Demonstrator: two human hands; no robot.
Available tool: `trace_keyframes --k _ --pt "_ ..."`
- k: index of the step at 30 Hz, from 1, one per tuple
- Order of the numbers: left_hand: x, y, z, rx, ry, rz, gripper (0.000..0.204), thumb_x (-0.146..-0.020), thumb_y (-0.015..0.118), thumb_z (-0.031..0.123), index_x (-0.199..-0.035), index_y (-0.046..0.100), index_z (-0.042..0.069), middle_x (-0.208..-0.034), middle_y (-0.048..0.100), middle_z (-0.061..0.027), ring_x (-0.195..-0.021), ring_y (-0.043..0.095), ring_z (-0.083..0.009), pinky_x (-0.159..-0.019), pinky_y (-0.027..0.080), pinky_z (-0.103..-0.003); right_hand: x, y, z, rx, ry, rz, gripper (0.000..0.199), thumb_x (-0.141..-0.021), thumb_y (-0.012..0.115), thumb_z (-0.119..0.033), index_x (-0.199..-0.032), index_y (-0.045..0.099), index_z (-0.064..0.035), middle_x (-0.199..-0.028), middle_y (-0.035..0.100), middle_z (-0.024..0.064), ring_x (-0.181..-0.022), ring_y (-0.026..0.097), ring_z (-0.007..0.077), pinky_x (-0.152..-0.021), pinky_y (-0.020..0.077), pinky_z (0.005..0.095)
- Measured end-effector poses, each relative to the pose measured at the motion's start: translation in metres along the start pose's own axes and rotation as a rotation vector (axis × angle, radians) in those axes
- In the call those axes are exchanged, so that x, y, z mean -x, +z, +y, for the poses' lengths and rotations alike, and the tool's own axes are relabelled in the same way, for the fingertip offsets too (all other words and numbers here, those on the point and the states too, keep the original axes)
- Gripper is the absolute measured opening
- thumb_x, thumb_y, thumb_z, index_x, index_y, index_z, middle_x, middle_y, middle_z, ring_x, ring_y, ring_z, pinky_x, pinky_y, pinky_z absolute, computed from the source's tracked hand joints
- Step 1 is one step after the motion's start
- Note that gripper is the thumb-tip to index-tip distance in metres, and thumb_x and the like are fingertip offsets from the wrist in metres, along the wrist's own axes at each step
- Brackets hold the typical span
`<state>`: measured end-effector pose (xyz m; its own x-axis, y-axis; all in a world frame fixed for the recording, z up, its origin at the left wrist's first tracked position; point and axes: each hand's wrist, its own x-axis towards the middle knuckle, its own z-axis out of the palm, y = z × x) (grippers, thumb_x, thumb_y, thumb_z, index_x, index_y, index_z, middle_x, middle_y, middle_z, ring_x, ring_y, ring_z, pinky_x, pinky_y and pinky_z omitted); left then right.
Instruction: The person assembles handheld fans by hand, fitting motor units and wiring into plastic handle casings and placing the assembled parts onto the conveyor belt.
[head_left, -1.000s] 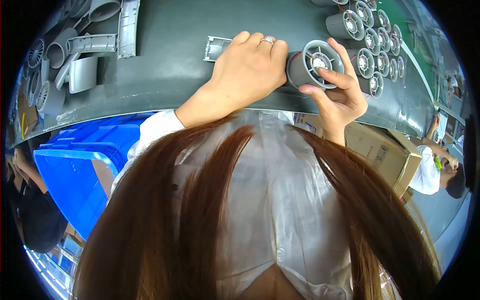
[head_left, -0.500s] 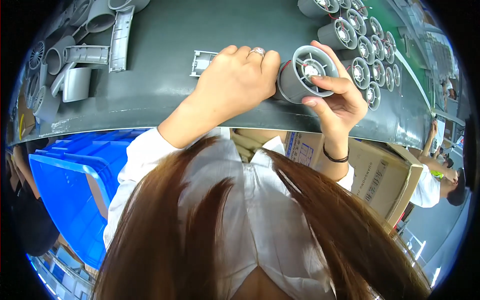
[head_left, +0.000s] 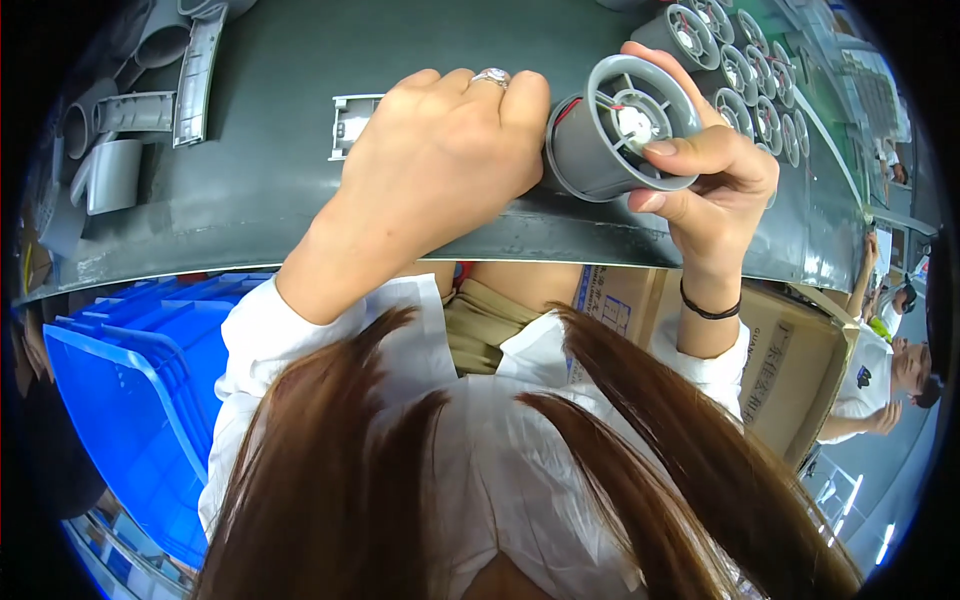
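Observation:
Above the table's near edge, a grey round plastic housing (head_left: 590, 150) is tilted with its open ring facing right and up. Inside it are spokes, a white centre piece and a short red wire. My right hand (head_left: 725, 165) grips it from the right, with the thumb and a finger at its rim. Just left of the housing, my left hand (head_left: 445, 145) is closed in a fist, back of the hand up. Whatever its curled fingers hold is hidden. Partly behind that hand lies a small grey rectangular plastic part (head_left: 352, 125) on the table.
Several similar round housings (head_left: 735, 70) stand at the back right of the dark table (head_left: 280, 190). Loose grey shells and strips (head_left: 115, 165) lie at the left. Below the edge are a blue bin (head_left: 120, 400) and a cardboard box (head_left: 790, 370). Another person (head_left: 870, 380) is far right.
Both hands appear larger in view and slightly farther apart. The housing is still in my right hand and has shifted a little with it. The small rectangular part appears farther left in the picture.

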<state>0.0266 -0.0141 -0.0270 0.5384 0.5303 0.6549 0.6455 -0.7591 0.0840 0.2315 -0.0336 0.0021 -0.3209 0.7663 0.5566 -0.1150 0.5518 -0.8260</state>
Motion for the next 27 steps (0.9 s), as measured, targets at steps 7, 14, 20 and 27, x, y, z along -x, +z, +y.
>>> trace_keyframes --k 7,14,20,27 --pt "0.0 -0.001 0.0 0.096 -0.045 -0.069 0.018 -0.069 0.063 0.009 -0.068 0.045 0.008 -0.055 0.053 -0.0053 -0.051 0.058 -0.0224 -0.05 0.047 -0.034 -0.01 -0.015 0.0 -0.023 0.169 -0.131 0.031 -0.055 0.085 -0.001 -0.081 0.068 -0.002 -0.126 0.044 0.0436 -0.121 0.05 0.0468 -0.101 0.0421 0.0476" --pt "0.001 -0.006 0.002 0.129 -0.072 -0.105 0.019 -0.07 0.063 0.009 -0.07 0.045 0.007 -0.057 0.053 -0.0059 -0.054 0.058 -0.0233 -0.052 0.046 -0.034 -0.001 -0.01 0.004 -0.111 0.203 -0.117 0.03 -0.055 0.086 -0.002 -0.072 0.062 -0.0058 -0.129 0.04 0.0448 -0.119 0.05 0.0478 -0.1 0.0417 0.0498" --pt "0.003 -0.005 0.001 0.092 -0.05 -0.126 0.021 -0.068 0.064 0.009 -0.07 0.044 0.007 -0.057 0.049 -0.0053 -0.053 0.054 -0.0225 -0.049 0.042 -0.034 0.006 -0.007 0.008 -0.062 0.142 -0.126 0.032 -0.058 0.087 -0.01 -0.077 0.062 -0.0075 -0.128 0.04 0.0452 -0.118 0.05 0.0508 -0.098 0.0416 0.0554" --pt "0.004 -0.01 0.003 0.153 -0.077 -0.154 0.021 -0.065 0.065 0.007 -0.077 0.049 0.005 -0.061 0.048 -0.0078 -0.054 0.052 -0.0272 -0.049 0.041 -0.037 0.012 -0.004 0.009 0.046 0.127 -0.151 0.025 -0.06 0.085 -0.004 -0.074 0.064 -0.0019 -0.124 0.044 0.0453 -0.111 0.058 0.0437 -0.095 0.0449 0.043"
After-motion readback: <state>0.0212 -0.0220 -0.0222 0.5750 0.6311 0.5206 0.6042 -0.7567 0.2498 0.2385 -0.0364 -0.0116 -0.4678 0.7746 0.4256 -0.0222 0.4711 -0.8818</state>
